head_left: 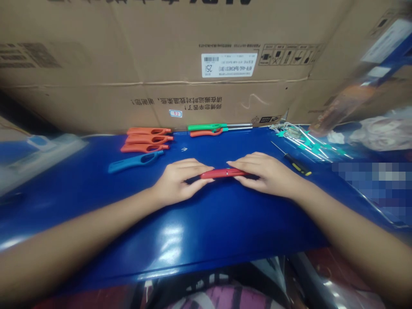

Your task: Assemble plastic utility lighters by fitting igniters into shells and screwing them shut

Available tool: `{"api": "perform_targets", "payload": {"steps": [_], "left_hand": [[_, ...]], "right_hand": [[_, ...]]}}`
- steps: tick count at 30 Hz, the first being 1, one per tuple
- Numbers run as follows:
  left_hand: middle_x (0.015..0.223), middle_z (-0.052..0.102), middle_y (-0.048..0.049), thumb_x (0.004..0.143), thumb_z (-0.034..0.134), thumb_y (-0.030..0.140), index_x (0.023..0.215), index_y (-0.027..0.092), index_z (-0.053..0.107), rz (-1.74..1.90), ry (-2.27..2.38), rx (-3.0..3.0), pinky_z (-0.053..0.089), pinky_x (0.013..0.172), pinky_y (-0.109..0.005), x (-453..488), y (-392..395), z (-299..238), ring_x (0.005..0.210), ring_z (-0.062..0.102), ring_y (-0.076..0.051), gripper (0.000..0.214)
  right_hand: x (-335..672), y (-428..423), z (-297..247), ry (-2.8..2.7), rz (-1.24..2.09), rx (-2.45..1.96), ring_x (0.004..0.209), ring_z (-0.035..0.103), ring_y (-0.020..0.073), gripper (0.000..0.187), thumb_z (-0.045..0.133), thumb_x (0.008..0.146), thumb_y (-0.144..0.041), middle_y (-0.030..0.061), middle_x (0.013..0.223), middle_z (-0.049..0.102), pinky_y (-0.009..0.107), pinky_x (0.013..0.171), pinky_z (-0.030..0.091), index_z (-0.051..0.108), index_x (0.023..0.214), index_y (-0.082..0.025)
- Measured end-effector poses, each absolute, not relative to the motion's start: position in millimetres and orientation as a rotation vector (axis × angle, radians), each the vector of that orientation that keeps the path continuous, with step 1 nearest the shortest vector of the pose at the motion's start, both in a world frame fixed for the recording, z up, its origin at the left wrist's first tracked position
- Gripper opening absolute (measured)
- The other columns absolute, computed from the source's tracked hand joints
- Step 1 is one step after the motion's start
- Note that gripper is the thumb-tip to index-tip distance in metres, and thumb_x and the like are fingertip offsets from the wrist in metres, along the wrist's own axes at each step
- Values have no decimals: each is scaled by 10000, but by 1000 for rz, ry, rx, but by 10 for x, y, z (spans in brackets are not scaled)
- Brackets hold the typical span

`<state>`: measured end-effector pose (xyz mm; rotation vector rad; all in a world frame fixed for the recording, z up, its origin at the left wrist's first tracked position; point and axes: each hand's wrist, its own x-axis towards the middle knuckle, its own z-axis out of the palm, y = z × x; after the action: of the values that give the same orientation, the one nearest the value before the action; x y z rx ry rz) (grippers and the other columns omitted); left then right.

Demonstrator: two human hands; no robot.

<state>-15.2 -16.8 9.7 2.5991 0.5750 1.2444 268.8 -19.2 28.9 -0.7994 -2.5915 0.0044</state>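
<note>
Both my hands rest on a glossy blue table (193, 223) and grip one red lighter body (222, 173) lying flat between them. My left hand (178, 181) pinches its left end with fingers curled. My right hand (265, 174) covers its right end, fingers pressed over it. To the far left lie three orange lighter handles (146, 140) in a stack and a blue handle (135, 161). A green-and-orange long-nozzle lighter pair (214, 129) lies at the back.
Large cardboard boxes (180, 60) stand as a wall behind the table. A black-and-yellow screwdriver (294, 162) lies just right of my right hand. Several metal tubes with green tips (305, 139) are piled at the back right, beside clear plastic bags (383, 133).
</note>
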Motion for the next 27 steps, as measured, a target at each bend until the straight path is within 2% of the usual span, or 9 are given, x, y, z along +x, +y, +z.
{"api": "perform_targets", "payload": {"steps": [2,6,11,15,18,20,23,27], "left_hand": [[993,793,-96,898,718,205,1106,161,750,1249,577,2596,610,807,-336,-140,-178,95,845,738,-190,215],[987,793,-93,895,719,191,1090,156,748,1257,560,2603,612,820,-335,-124,-192,92,846,740,-187,200],[970,789,-89,899,714,192,1103,152,735,1236,560,2637,607,809,-323,-128,-204,90,841,731,-183,209],[979,786,-89,903,710,204,1092,149,735,1242,638,2624,601,821,-319,-146,-198,90,869,729,-187,199],[984,788,-84,908,705,222,1079,161,741,1284,679,2587,601,833,-314,-154,-177,91,878,735,-187,185],[986,788,-83,907,708,229,1065,167,747,1318,712,2553,600,838,-315,-156,-160,95,878,737,-187,174],[984,787,-90,906,709,223,1042,161,753,1351,736,2516,598,846,-318,-157,-139,104,884,738,-191,157],[988,785,-94,917,695,245,1047,165,752,1348,741,2505,598,855,-338,-167,-124,104,895,737,-202,163]], "right_hand": [[2662,-212,288,-2589,-51,-801,1058,711,246,355,578,989,-318,111,1207,746,382,894,529,660,1313,-198],[2635,-239,288,-2591,-97,-704,972,715,216,272,541,1013,-284,98,1154,767,343,835,516,710,1197,-176],[2623,-256,285,-2600,-107,-668,861,699,199,264,524,1020,-275,104,1130,773,348,773,495,714,1170,-170],[2630,-238,297,-2589,-26,-749,950,711,214,265,550,1013,-315,88,1157,766,352,837,525,706,1186,-188],[2679,-211,333,-2551,68,-826,1045,709,243,345,634,962,-381,105,1181,754,371,920,544,683,1239,-183],[2724,-195,364,-2510,67,-853,1011,720,244,324,656,943,-368,109,1130,766,368,904,557,699,1202,-179],[2772,-182,399,-2492,30,-857,890,731,220,196,620,961,-303,83,1015,786,347,828,557,734,1071,-188],[2779,-193,399,-2493,17,-856,817,723,204,201,587,985,-319,72,938,790,340,783,539,746,1003,-199]]}}
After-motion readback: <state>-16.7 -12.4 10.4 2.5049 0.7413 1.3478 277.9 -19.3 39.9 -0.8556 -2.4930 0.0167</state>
